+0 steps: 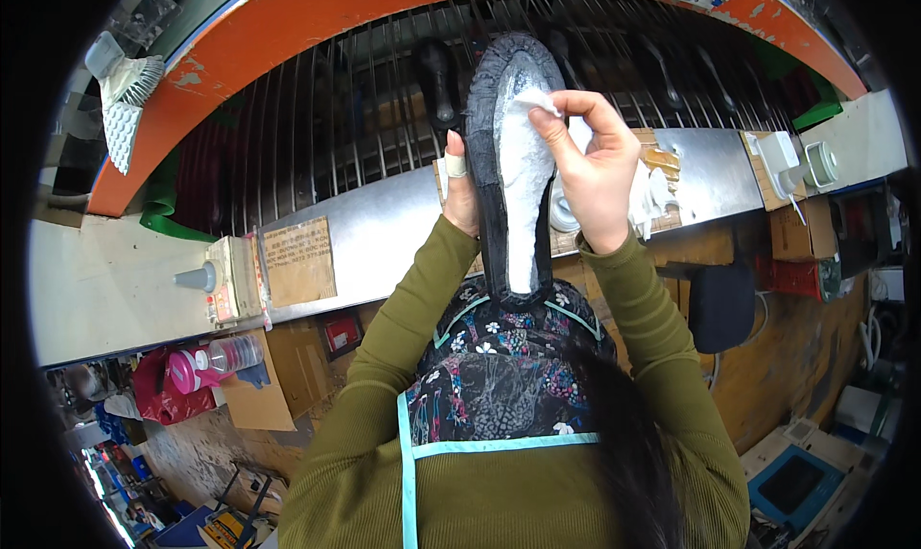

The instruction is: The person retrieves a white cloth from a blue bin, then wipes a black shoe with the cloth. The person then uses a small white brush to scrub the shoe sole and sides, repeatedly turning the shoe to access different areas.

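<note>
A black shoe upper (482, 131), gathered in pleats around its toe, stands sole side up in front of me, toe pointing away. A rough white layer (523, 199) covers most of its underside. My left hand (460, 189) grips the shoe's left side; pale tape wraps its thumb, and the other fingers are hidden behind the shoe. Over the toe area, my right hand (593, 160) pinches a small white scrap (537, 100) between thumb and fingertips. The scrap meets the white layer there; whether it is stuck to it I cannot tell.
Beyond the metal bench edge (374, 227) runs a rack of metal rods (317, 117) carrying more dark shoes (436, 79), bordered by an orange frame (221, 59). A cardboard piece (299, 261) lies left; white scraps (654, 196) lie right. A brush (129, 74) hangs far left.
</note>
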Tool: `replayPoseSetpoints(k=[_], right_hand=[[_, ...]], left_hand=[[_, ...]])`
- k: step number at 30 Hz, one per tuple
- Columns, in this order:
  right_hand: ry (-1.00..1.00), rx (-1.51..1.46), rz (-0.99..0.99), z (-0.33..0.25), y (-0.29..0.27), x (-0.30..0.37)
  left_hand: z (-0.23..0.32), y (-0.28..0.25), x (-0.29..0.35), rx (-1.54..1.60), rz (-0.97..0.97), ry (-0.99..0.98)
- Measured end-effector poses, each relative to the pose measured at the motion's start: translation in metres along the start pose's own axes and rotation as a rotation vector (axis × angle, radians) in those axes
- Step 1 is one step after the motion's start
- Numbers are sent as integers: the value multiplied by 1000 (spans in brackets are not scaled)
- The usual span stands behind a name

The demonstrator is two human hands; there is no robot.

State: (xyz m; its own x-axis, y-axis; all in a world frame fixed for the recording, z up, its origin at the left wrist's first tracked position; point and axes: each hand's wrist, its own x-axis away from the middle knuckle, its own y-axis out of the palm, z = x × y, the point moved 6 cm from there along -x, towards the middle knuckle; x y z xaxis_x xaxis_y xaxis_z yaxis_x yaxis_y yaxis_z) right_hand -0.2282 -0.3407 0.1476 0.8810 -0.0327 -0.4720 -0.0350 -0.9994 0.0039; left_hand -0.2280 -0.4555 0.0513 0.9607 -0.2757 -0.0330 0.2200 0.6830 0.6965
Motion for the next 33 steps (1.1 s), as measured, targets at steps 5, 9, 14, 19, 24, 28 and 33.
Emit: replayPoseSetpoints(k=[5, 9, 14, 19, 24, 28, 33], right_hand=[[-167, 350, 55, 10, 3, -4], [-103, 333, 69, 18, 10, -6], [-125, 412, -20, 17, 13, -10], [-413, 546, -97, -4, 18, 0], [-420, 690, -583, -2, 22, 50], [-467, 588, -658, -5, 20, 71], [-358, 371, -620, 5, 15, 66]], left_hand=[[4, -13, 1, -5, 103, 73], [9, -5, 7, 11, 82, 43], [11, -2, 11, -31, 55, 22], [5, -10, 10, -9, 72, 15], [5, -14, 12, 66, 65, -27], [-1, -26, 6, 50, 63, -51], [-2, -30, 0, 24, 142, -24]])
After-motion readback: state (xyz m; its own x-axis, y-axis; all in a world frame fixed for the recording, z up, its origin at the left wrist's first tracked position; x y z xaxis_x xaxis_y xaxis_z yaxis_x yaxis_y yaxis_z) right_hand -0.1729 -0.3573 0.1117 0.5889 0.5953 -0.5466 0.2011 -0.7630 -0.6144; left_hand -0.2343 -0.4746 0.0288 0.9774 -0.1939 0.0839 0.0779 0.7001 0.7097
